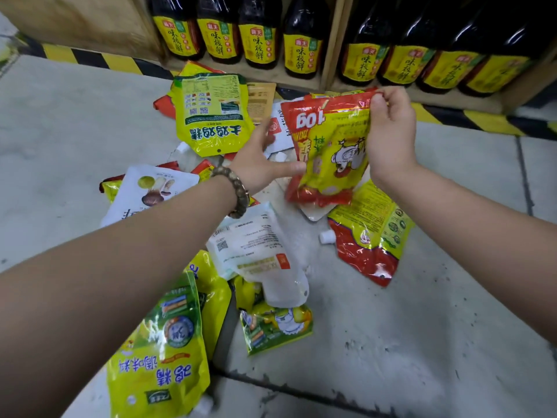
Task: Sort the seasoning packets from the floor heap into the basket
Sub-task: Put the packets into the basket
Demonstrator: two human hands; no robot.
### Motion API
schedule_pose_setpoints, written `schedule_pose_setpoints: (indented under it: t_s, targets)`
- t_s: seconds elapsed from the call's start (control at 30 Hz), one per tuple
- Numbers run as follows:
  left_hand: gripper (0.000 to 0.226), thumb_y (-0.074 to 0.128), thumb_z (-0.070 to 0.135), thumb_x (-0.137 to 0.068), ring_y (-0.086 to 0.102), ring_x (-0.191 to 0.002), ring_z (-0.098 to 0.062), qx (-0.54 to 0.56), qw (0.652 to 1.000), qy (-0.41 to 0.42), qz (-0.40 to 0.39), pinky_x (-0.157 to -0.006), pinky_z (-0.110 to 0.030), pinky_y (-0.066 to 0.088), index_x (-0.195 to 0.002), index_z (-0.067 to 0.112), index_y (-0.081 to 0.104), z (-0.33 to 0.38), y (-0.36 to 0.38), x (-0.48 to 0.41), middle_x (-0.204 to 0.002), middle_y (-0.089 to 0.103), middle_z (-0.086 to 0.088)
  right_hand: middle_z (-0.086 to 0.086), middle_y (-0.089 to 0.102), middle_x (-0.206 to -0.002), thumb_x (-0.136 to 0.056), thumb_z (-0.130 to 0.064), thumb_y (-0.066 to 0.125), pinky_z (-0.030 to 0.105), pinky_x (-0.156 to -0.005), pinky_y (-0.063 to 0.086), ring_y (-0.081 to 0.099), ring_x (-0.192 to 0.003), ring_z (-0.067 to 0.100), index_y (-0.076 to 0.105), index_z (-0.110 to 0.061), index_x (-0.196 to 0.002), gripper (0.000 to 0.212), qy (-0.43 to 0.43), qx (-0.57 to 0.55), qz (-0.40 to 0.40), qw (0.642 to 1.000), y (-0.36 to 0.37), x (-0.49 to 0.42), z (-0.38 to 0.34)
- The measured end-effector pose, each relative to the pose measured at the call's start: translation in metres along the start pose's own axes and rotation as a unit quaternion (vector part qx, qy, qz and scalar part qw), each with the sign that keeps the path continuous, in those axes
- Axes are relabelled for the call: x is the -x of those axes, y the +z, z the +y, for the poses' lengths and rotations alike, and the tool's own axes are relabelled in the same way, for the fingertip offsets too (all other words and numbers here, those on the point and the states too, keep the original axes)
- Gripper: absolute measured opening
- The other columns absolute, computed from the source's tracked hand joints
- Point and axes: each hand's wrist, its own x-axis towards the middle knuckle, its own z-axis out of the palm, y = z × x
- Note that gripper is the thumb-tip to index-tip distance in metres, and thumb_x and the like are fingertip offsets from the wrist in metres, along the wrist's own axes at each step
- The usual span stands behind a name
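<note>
My right hand (391,134) pinches the top edge of a red and yellow seasoning packet (328,152) with a chicken drawn on it, and holds it above the floor heap. My left hand (259,158), a bead bracelet on its wrist, reaches toward the packet's left side with fingers spread, the thumb close to its edge. On the floor lie a yellow-green packet (211,113), a white mushroom packet (150,191), a white spout pouch (259,251), a red and yellow pouch (370,236) and green-yellow packets (159,351). No basket is in view.
A wooden shelf edge (325,82) at the back carries a row of dark sauce bottles (259,31) with yellow labels. Black and yellow hazard tape (90,57) runs along its base. Grey floor tiles (407,342) spread at the right and left.
</note>
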Motion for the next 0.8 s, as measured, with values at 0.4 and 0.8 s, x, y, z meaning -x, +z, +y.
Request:
schedule_pose_setpoints:
  t_s: [0.4, 0.8]
  targets:
    - [0.027, 0.069, 0.008, -0.083, 0.064, -0.081, -0.014, 0.09, 0.993, -0.082, 0.005, -0.085, -0.031, 0.051, -0.107, 0.019, 0.061, -0.009, 0.045, 0.031, -0.104, 0.066, -0.007, 0.006, 0.053, -0.074, -0.079, -0.017, 0.065, 0.024, -0.054, 0.036, 0.048, -0.06, 0.016, 0.059, -0.012, -0.08, 0.008, 0.35, 0.023, 0.014, 0.936, -0.052, 0.003, 0.043]
    - [0.031, 0.075, 0.016, -0.078, 0.066, -0.098, -0.026, 0.09, 0.979, -0.175, 0.053, -0.095, -0.047, 0.049, -0.107, 0.017, 0.063, -0.028, 0.051, 0.021, -0.103, 0.069, -0.004, 0.012, 0.036, -0.139, -0.072, -0.023, 0.079, 0.037, -0.093, 0.046, 0.047, -0.12, 0.03, 0.035, -0.01, -0.131, 0.075, 0.428, 0.208, 0.118, 0.871, -0.075, 0.013, 0.092]
